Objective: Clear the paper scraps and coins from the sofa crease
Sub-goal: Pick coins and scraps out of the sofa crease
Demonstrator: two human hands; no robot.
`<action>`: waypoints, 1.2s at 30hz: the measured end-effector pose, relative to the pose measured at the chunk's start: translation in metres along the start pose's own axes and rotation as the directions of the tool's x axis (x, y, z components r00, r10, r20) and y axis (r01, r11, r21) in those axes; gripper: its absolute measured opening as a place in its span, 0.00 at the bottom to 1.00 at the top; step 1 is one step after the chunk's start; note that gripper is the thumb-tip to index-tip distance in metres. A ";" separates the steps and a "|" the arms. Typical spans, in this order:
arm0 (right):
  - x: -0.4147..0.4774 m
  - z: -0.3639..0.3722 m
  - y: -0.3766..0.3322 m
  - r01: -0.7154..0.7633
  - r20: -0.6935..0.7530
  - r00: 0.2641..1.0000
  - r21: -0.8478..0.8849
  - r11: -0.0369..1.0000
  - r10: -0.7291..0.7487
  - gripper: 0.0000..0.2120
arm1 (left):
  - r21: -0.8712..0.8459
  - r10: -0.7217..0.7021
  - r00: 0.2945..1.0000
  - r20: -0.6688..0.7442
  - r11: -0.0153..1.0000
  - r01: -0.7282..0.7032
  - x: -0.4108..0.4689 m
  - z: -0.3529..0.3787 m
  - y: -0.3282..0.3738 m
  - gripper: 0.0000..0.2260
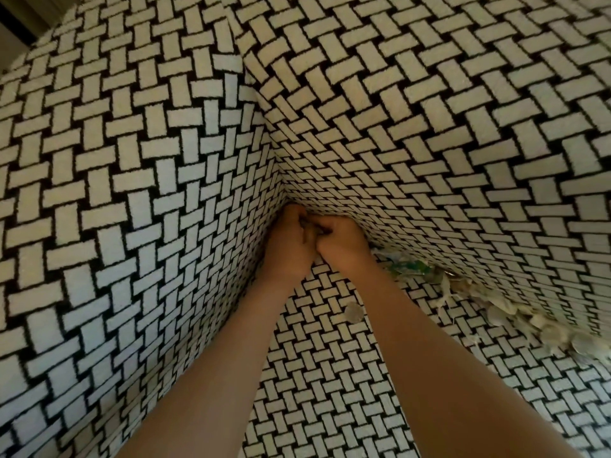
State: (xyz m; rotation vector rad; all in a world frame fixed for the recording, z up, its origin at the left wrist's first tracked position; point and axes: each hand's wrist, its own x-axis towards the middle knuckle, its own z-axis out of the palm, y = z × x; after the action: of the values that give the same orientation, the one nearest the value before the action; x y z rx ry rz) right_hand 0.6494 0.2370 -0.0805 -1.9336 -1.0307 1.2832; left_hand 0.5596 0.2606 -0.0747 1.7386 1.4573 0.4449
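Two bare hands meet in the corner of a sofa upholstered in black fabric with a cream basket-weave brick pattern, where the armrest wall (132,226) on the left, the back cushion (429,127) above and the seat cushion (330,375) below come together. The left hand (291,246) lies close against the armrest wall, its fingers curled tight into a near fist with the knuckles pushed into the corner; something small and dark shows between the fingertips of both hands, but whether either hand has hold of it cannot be told. The right hand (344,242) touches the left, likewise curled closed, its back tucked under the bulging lower edge of the back cushion. Both forearms run down toward the bottom edge, leaving a narrow wedge of open seat between them. A single round silver coin (353,313) lies flat on the seat just beside the right forearm. Farther right, a strip of torn white and green paper scraps (410,271) mixed with more pale coins (555,335) fills the crease under the back cushion, running toward the right edge.
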 end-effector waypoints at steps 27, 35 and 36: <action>-0.097 -0.066 0.037 0.060 0.043 0.998 -0.880 0.471 -0.047 0.43 | -0.098 -0.099 0.982 0.161 0.988 0.116 -0.041 0.030 0.048 0.10; -0.075 -0.071 0.026 0.181 0.177 0.983 -0.957 0.228 -0.039 0.28 | -0.182 -0.223 0.952 0.209 0.948 0.262 -0.036 0.032 0.049 0.07; -0.071 -0.068 0.025 0.185 0.182 0.983 -0.960 0.210 -0.034 0.27 | -0.176 -0.234 0.949 0.209 0.946 0.272 -0.035 0.032 0.049 0.07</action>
State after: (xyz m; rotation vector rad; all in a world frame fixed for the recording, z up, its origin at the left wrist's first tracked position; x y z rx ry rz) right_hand 0.7035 0.1595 -0.0425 -2.5326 -2.4544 0.5671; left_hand 0.6049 0.2163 -0.0491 1.3697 1.4243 0.2750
